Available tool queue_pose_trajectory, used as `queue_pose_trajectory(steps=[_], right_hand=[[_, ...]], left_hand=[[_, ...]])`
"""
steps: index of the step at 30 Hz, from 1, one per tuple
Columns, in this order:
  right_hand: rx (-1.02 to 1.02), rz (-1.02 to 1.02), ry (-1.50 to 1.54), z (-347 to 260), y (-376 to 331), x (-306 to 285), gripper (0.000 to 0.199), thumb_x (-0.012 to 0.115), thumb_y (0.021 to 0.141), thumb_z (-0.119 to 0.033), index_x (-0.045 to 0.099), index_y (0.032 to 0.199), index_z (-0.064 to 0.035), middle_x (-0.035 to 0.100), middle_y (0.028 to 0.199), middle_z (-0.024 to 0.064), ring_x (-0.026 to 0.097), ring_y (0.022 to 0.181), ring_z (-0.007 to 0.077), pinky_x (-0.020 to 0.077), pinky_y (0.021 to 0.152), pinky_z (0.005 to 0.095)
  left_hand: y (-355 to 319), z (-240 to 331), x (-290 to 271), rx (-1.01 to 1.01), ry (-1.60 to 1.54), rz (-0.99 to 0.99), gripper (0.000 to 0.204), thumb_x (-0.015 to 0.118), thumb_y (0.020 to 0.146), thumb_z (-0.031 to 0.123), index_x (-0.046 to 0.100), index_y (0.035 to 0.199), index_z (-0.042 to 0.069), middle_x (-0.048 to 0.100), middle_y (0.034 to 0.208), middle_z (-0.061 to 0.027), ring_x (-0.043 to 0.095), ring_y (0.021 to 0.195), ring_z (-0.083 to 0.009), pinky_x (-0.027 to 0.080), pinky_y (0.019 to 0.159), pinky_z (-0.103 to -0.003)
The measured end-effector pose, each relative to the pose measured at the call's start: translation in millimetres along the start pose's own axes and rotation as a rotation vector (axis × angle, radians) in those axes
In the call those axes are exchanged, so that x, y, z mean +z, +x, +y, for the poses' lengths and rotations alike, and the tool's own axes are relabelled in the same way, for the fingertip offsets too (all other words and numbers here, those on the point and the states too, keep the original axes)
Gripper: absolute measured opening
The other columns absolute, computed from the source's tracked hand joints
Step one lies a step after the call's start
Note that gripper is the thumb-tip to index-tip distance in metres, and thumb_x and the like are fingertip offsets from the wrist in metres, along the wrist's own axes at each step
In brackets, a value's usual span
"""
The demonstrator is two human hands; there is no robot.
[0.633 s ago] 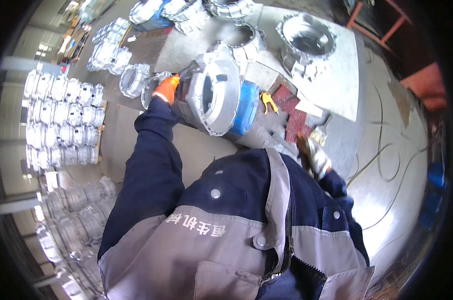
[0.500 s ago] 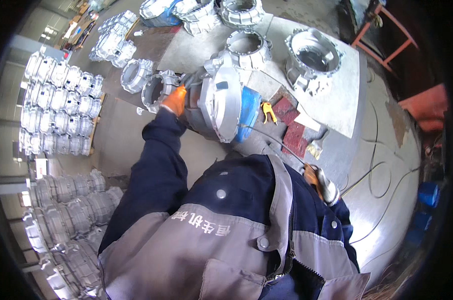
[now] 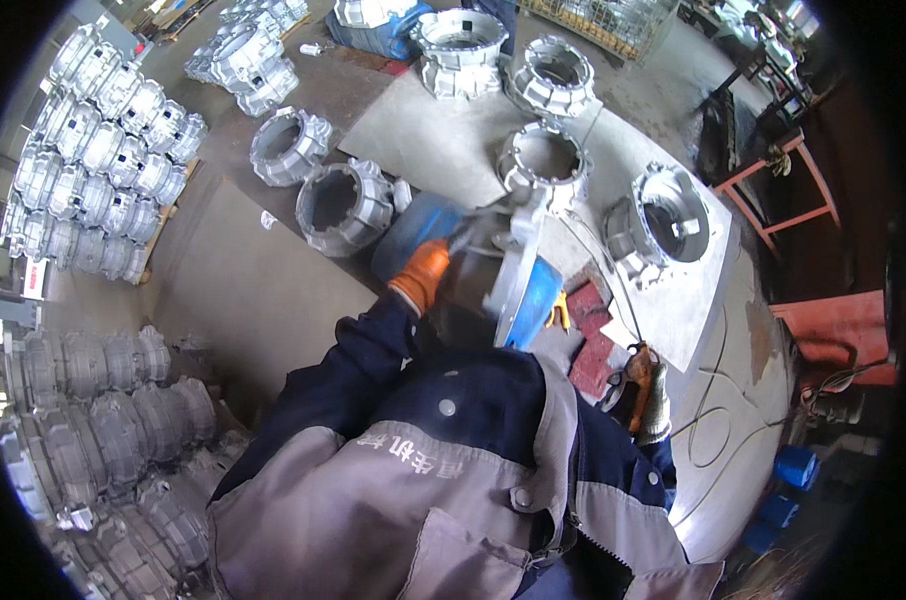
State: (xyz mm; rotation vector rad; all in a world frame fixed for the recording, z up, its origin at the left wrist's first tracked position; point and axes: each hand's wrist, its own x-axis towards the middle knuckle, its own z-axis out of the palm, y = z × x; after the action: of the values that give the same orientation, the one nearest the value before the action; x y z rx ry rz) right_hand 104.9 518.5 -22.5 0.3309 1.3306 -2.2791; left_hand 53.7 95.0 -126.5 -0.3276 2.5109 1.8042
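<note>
My left hand [image 3: 423, 275], in an orange glove, is closed on the near left side of a silver cast metal housing [image 3: 518, 265]. The housing is blurred and stands with its flange turned to the right. Blue drums [image 3: 535, 303] show beneath and beside it. Farther right, my right hand [image 3: 641, 390], in an orange and white glove, is wrapped round the end of a thin, long rod [image 3: 621, 285]. The rod slants up and left, past the housing's right side. Part of the right-hand grip is hard to make out. A yellow tool [image 3: 559, 312] lies beside the blue drum.
Ring-shaped housings [image 3: 345, 208] stand to the left and ahead, one more [image 3: 658, 225] on the pale sheet [image 3: 708, 290]. Stacked housings [image 3: 93, 150] fill the left. Red bricks [image 3: 593, 365] lie near the drum. A hose [image 3: 713, 410] loops on the right floor, near an orange frame [image 3: 783, 190].
The housing has turned and shifted, baring the blue drum at its left. My left hand has moved with it. The rod has swung from the housing's near side to pointing away from me.
</note>
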Motion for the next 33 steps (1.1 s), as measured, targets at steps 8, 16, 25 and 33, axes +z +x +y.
queue_pose_trajectory(steps=[8,16,25,33], right_hand=[[0.065,-0.002,0.002,11.8,33.4,84.4,0.062,0.048,0.081,-0.06,0.041,0.122,-0.0139,0.056,0.09,0.0098,0.058,0.07,0.0251,0.0517,0.048,0.0423],[0.413,-0.299,-0.02,31.3,48.8,112.1,0.064,0.049,0.084,-0.053,0.043,0.122,-0.0027,0.057,0.099,0.0072,0.059,0.087,0.0196,0.0491,0.071,0.0291],[0.398,-0.168,-0.242,80.0,110.9,215.4,0.073,0.045,0.079,-0.065,0.047,0.118,-0.0034,0.059,0.084,0.0044,0.056,0.067,0.0128,0.0451,0.058,0.0227],[0.414,-0.029,-0.117,133.3,182.0,325.3,0.069,0.043,0.081,-0.064,0.043,0.119,-0.0065,0.058,0.09,0.0104,0.055,0.074,0.0203,0.0439,0.069,0.0307]], left_hand=[[-15.7,74.8,-63.0,0.057,-0.669,-0.048,0.032,0.056,0.087,0.027,0.059,0.107,0.001,0.06,0.095,-0.002,0.051,0.085,-0.0078,0.04,0.075,-0.022],[-67.9,31.8,-192.6,-0.344,-0.956,0.334,0.039,0.046,0.089,0.039,0.058,0.102,0.004,0.062,0.091,-0.0047,0.06,0.077,-0.0146,0.05,0.067,-0.03],[-37.9,-43.8,-370.3,-0.159,-1.02,0.447,0.041,0.048,0.085,0.046,0.058,0.087,0.007,0.058,0.079,-0.0057,0.056,0.072,-0.0151,0.047,0.063,-0.028],[151.3,-113.6,-591.8,-0.297,-1.305,0.527,0.055,0.039,0.078,0.06,0.054,0.088,0.009,0.054,0.086,-0.0127,0.05,0.091,-0.0259,0.04,0.078,-0.046]])
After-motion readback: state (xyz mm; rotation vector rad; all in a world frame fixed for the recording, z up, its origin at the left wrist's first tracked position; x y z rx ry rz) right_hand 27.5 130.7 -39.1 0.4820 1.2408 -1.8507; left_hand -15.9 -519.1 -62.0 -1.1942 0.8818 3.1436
